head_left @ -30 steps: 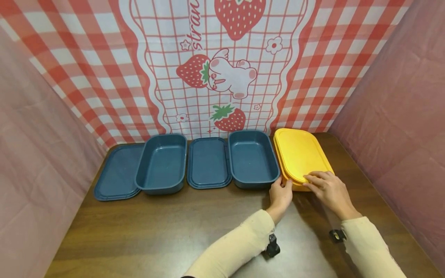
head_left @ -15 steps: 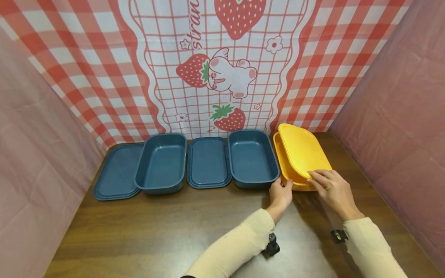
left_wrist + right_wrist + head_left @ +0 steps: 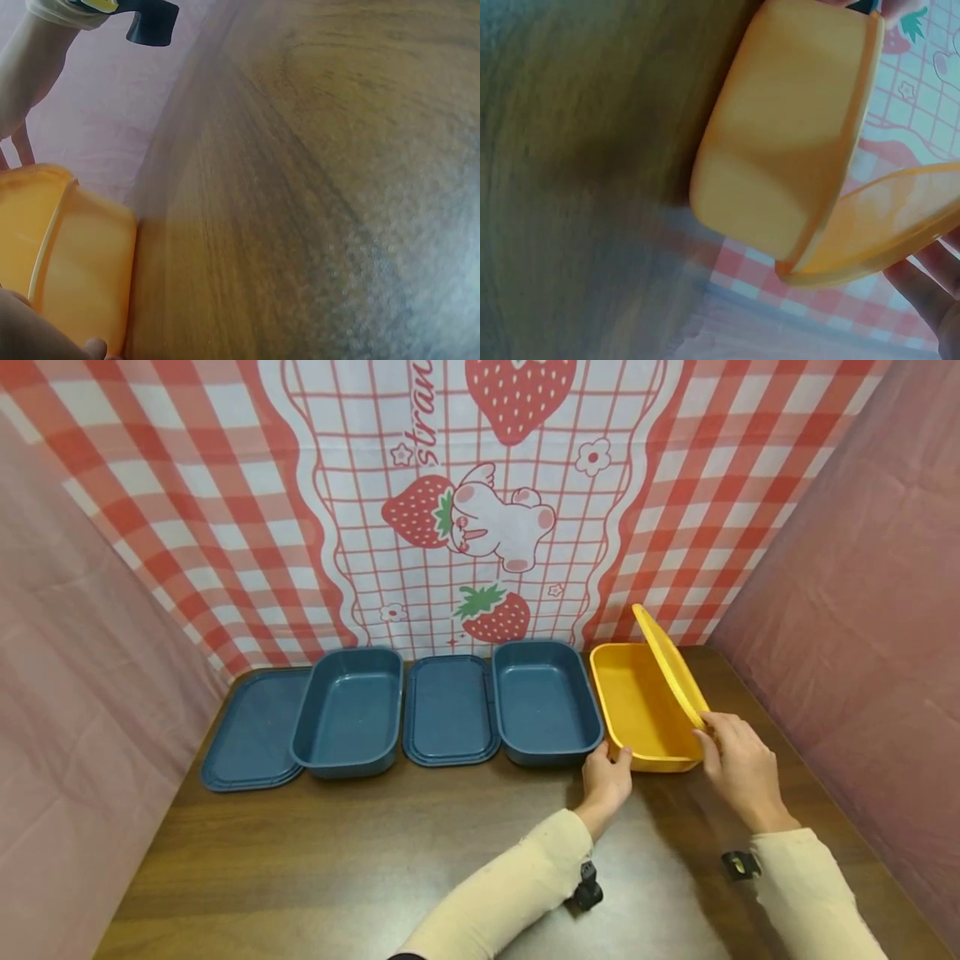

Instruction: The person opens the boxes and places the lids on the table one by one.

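At the right end of the row, a yellow food container (image 3: 641,702) sits on the table, uncovered over most of its top. My left hand (image 3: 606,783) holds its near-left corner; part of that hand shows at the lower edge of the left wrist view. My right hand (image 3: 742,768) pinches the near end of the yellow lid (image 3: 670,664), which is tilted steeply up over the container's right side. In the right wrist view the lid (image 3: 900,225) leans away from the container wall (image 3: 780,127), its lower edge close to or touching the rim.
Left of the yellow container stand a blue container (image 3: 546,702), a blue lid (image 3: 452,710), another blue container (image 3: 351,710) and another blue lid (image 3: 251,735). A checked strawberry cloth (image 3: 480,527) hangs behind, with pink cloth at both sides.
The yellow lid lay over the container, then my right hand lifted its left side and swung it up to the right, exposing the inside. My left hand has stayed at the corner.
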`<state>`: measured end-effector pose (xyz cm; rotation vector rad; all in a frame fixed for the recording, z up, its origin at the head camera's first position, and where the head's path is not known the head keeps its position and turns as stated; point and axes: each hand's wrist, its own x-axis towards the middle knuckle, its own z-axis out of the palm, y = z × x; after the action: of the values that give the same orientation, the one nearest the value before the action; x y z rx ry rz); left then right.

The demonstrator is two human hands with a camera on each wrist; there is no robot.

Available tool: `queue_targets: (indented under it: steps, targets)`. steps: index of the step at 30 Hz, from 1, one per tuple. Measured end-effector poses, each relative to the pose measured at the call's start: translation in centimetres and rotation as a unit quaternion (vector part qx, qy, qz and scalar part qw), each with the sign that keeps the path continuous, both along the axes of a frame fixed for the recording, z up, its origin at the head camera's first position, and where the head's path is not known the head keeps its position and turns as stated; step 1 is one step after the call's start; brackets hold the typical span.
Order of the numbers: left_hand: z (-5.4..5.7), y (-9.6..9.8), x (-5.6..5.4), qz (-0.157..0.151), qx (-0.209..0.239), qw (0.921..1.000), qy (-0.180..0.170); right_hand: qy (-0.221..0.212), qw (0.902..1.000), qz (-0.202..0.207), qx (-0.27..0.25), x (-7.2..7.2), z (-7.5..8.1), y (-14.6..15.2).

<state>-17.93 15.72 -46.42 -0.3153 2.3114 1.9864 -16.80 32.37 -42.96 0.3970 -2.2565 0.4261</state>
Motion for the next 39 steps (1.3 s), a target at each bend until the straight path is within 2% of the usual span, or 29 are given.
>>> queue_targets:
  steps: [10, 21, 26, 33, 39]
  targets:
    - [0.3, 0.0, 0.0, -0.002, 0.008, 0.9999, -0.010, 0.005, 0.9979, -0.035, -0.055, 0.1, 0.9, 0.6]
    - [0.3, 0.2, 0.0, -0.002, 0.013, 0.9996, -0.026, 0.007, 0.9873, -0.062, -0.146, 0.2, 1.0, 1.2]
    - [0.3, 0.2, 0.1, 0.001, 0.013, 0.9994, -0.031, -0.011, 0.9763, -0.086, -0.198, 0.1, 1.1, 1.7]
    - [0.3, 0.3, 0.2, 0.001, 0.008, 0.9994, -0.034, -0.021, 0.9617, -0.121, -0.245, 0.0, 0.8, 2.5]
    - [0.6, 0.2, 0.2, 0.001, 0.013, 0.9993, -0.036, -0.022, 0.9392, -0.151, -0.308, -0.1, 0.8, 3.0]
